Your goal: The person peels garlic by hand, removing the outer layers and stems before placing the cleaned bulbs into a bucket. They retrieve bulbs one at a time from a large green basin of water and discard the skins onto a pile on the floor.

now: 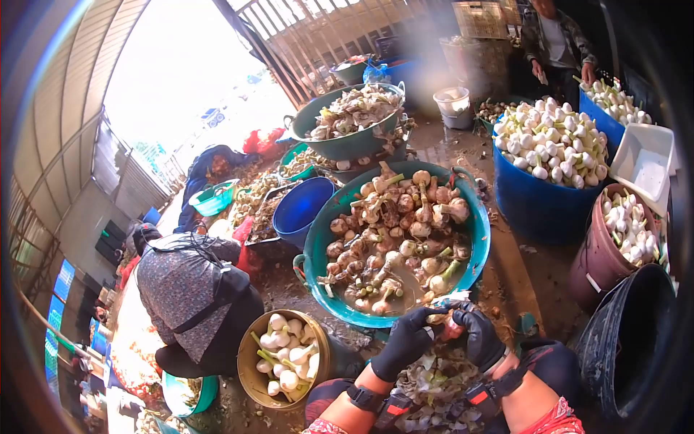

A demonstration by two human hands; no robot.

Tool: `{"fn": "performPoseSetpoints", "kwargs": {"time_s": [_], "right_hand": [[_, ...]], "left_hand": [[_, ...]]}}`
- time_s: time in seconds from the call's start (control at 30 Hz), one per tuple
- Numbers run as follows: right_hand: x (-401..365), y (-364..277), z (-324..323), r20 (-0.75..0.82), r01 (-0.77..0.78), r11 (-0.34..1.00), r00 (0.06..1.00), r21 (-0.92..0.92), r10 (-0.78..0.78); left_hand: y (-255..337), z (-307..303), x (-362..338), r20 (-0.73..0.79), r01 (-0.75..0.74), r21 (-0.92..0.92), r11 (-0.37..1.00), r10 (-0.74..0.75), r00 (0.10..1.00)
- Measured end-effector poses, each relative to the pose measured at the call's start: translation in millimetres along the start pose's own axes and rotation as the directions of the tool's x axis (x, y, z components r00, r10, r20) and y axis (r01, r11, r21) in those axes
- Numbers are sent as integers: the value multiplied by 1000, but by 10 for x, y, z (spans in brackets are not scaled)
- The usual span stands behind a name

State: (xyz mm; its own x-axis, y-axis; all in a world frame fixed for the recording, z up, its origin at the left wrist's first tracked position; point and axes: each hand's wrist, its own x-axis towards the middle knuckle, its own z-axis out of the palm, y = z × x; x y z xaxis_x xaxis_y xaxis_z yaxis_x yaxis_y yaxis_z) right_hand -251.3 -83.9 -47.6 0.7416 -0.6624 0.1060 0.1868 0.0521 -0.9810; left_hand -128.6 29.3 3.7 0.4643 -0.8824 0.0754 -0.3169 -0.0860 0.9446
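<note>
My left hand [406,341] and my right hand [478,334], both in black gloves, come together just past my knees. Between them is a pinkish garlic bulb [452,330], with the fingers of both hands closed round it. Whether a small tool is also held, I cannot make out. Right beyond the hands stands a wide green tub [329,300] of unpeeled garlic bulbs [394,246] lying in murky water. Loose peeled skins [437,387] are heaped below my wrists. Left of my knee, a yellowish bucket [249,376] holds peeled white garlic bulbs [289,354] with stems.
A blue barrel [531,217] full of white garlic and a pink bucket [589,260] stand at right, near a black bucket [614,347]. An empty-looking blue basin [307,202] sits beyond the tub. A person [191,289] crouches at left; another person [557,43] is at back right.
</note>
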Motion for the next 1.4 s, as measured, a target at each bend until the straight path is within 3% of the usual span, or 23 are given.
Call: {"fn": "performPoseSetpoints", "kwargs": {"time_s": [0.03,0.07,0.1,0.17,0.23,0.3,0.37,0.43,0.53,0.6,0.7,0.8,0.87,0.9,0.93,0.97,1.03,1.1,1.13,1.2,1.27,1.33,1.4], "right_hand": [[47,107,-104,215,-315,864,945,394,247],[78,165,-153,491,-604,492,797,627,353],[132,168,-177,686,-762,286,648,581,332],[26,-264,-91,731,-842,321,537,434,420],[-21,-33,-91,885,-895,176,437,410,162],[-128,-546,50,506,-828,432,561,359,655],[-78,-509,62,534,-771,461,637,440,556],[1,-471,10,569,-662,393,750,639,338],[127,-217,-26,421,-472,418,881,776,213],[83,-142,-74,400,-503,452,863,737,308],[46,-75,-44,379,-571,458,810,681,447],[85,-58,-64,336,-484,752,870,448,360],[73,-133,41,-1,149,975,988,-167,-151],[57,-178,68,-14,384,766,890,-515,-456],[5,-333,30,198,471,644,870,-602,-452],[-76,-247,35,320,585,666,811,-463,-490],[-219,-105,70,661,514,550,744,-658,97],[-286,525,-44,664,501,509,719,-700,205],[-270,719,-71,660,500,459,683,-735,312],[-129,295,-89,376,231,631,921,-740,103],[-30,-16,-72,184,104,744,983,-660,26],[18,-288,49,29,-129,961,992,245,126],[40,-125,-6,61,-34,999,998,16,33]], "left_hand": [[-37,-14,-7,3,1,-4,1000,-1,1000],[-104,-41,-18,26,-102,213,972,99,995],[-143,-72,-44,72,-202,416,887,189,979],[-16,-132,-55,73,-238,362,901,227,971],[-77,-122,-57,47,-203,292,935,198,979],[-162,-115,-62,109,-205,253,945,182,977],[-125,-107,-54,72,184,-463,867,-170,983],[4,-208,-35,26,289,-608,739,-345,938],[1,-201,-67,75,391,-429,814,-399,914],[64,-42,-95,95,149,-397,906,-121,988],[66,-10,-56,80,147,-363,920,-127,989],[-80,-86,-67,109,250,-344,905,-226,968],[-153,-162,-23,95,299,-411,861,-286,953],[-172,-266,17,-30,-118,37,992,119,992],[-193,-362,46,47,-469,487,737,514,857],[-194,-433,50,-63,-370,386,845,424,903],[-55,-459,11,-155,-249,417,874,338,928],[-112,-399,10,-124,-309,378,873,379,917],[-154,-339,6,-176,-170,15,985,170,970],[-58,-301,-10,-74,125,-483,867,-183,980],[-30,-242,3,-52,107,-376,920,-137,989],[-9,-195,5,2,98,-204,974,-100,995],[-67,-132,23,8,51,-156,986,-50,999]]}}
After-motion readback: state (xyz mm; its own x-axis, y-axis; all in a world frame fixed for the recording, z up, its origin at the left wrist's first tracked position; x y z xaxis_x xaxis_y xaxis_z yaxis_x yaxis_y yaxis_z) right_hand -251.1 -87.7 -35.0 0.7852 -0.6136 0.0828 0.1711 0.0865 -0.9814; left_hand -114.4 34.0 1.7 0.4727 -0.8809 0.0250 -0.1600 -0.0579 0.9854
